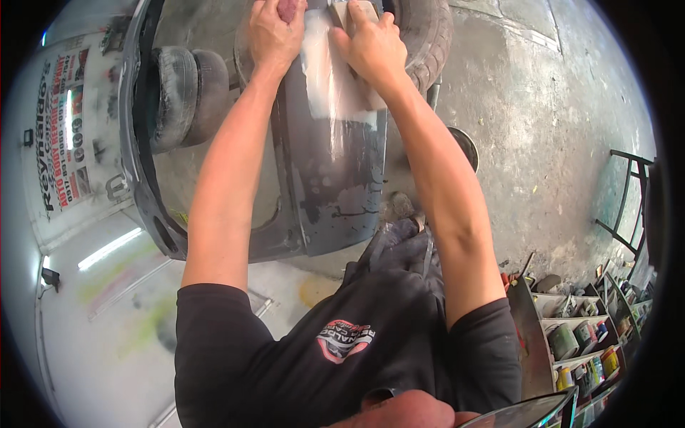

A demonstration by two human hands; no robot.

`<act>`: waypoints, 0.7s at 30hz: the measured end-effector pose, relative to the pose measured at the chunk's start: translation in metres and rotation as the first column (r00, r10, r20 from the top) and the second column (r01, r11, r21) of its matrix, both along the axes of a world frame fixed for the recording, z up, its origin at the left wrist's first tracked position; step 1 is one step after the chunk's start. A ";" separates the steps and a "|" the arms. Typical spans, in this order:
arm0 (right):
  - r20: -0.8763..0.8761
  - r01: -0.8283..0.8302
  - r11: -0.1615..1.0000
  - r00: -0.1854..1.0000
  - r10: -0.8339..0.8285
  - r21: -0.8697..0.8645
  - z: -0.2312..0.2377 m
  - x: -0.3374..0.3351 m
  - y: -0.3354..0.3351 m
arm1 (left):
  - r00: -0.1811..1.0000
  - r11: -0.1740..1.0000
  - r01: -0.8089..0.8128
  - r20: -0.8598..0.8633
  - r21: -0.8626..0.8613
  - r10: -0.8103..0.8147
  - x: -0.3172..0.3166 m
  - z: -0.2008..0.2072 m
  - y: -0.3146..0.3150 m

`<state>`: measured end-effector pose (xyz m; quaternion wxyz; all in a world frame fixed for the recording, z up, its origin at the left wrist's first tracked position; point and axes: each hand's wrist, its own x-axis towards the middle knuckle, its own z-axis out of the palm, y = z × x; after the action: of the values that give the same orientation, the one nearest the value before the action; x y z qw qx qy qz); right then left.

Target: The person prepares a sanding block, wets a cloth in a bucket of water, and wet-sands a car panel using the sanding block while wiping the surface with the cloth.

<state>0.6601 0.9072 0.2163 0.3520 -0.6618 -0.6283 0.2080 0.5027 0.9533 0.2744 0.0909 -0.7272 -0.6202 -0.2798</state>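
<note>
A dark grey car door [335,178] lies in front of me, with a smooth pale patch of filler [321,78] on its outer skin. My right hand [374,50] presses a flat, light tan block [354,13], like a sanding block, onto the far part of the patch. Its fingers lie over the block's top. To the left, my left hand [275,36] is closed around a small reddish-pink lump [288,9] beside the patch; its exact kind I cannot make out. Wet-looking streaks and dark blotches mark the door's near end.
A tyre [430,39] is under the door's far right side. More worn tyres [175,96] show through the window frame at left. A round container [464,148] stands on the concrete floor. Shelves [546,321] with cans are at lower right, below a black metal stand [624,203].
</note>
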 end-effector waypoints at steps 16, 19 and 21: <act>-0.085 0.031 0.996 0.996 -0.038 -0.085 -0.008 -0.009 -0.017 | 0.991 0.994 0.096 0.090 0.047 -0.100 -0.028 -0.030 0.011; -0.024 -0.196 0.979 0.980 0.198 0.049 0.003 -0.031 -0.117 | 0.994 0.998 0.052 0.093 0.032 -0.054 -0.040 -0.022 -0.002; -0.032 -0.290 0.953 0.955 0.294 0.086 0.012 -0.020 -0.156 | 0.996 0.999 0.032 0.078 0.027 -0.034 -0.042 -0.015 -0.006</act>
<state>0.6397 0.7510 0.2281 0.3577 -0.5423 -0.7191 0.2468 0.4602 0.9476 0.2597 0.0714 -0.7246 -0.6075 -0.3176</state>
